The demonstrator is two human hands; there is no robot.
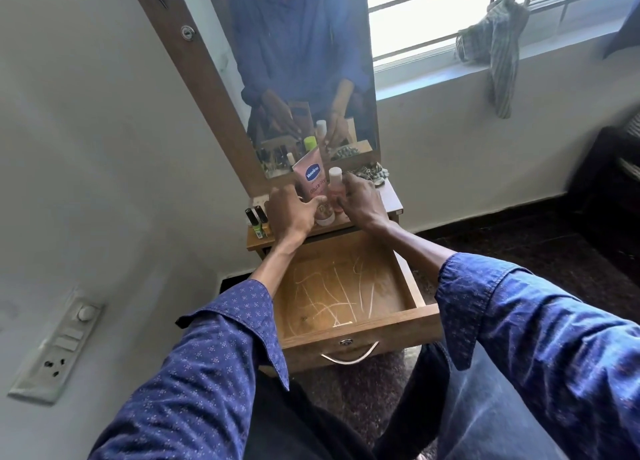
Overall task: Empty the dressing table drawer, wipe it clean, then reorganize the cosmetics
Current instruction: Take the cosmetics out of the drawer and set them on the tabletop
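The wooden drawer (360,331) is pulled out and holds nothing; pale scratch marks cross its floor. On the dressing table top (391,199) stand a pink Vaseline tube (310,177) and a small pink bottle with a white cap (335,182). My left hand (289,213) reaches over the top, its fingers around a small item in front of the tube. My right hand (362,203) has its fingers curled around the pink bottle. Two dark nail polish bottles (256,217) stand at the left edge of the top.
A mirror (304,78) rises behind the table and reflects my hands. A patterned cloth (372,174) lies at the back right of the top. A second cloth (491,43) hangs on the window sill. A switch panel (59,345) is on the left wall.
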